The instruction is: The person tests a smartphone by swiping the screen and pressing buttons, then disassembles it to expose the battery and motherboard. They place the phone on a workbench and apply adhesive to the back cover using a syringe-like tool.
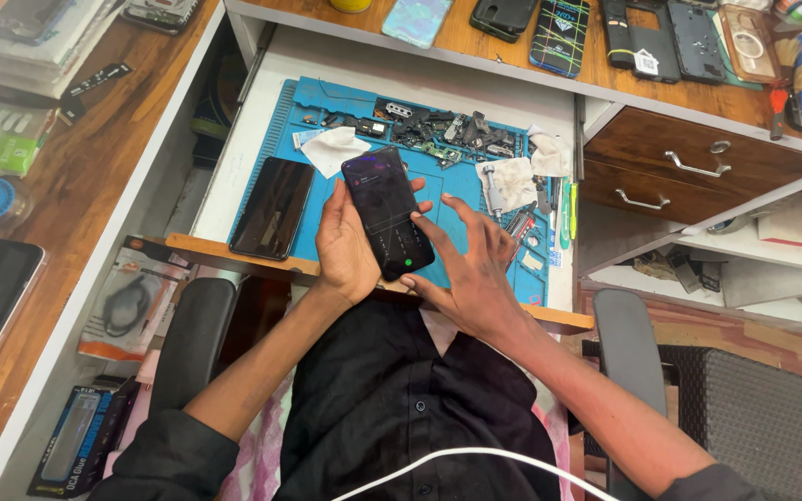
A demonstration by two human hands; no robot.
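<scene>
From the head camera, the left hand (345,243) is curled around the left edge and back of a black rectangular smartphone (387,212), gripping it upright-tilted above the blue silicone work mat (461,218). The right hand (472,269) is spread open, fingers fanned, with its thumb tip touching the phone's lower right edge by the lit screen. The screen glows dimly, showing a dark keypad with a small green dot near the bottom. Just left of the left hand lies a second black glossy phone (273,206), face up on the mat. Beyond the fingertips sit a crumpled white cloth (334,148) and a heap of small dark phone parts (438,130).
</scene>
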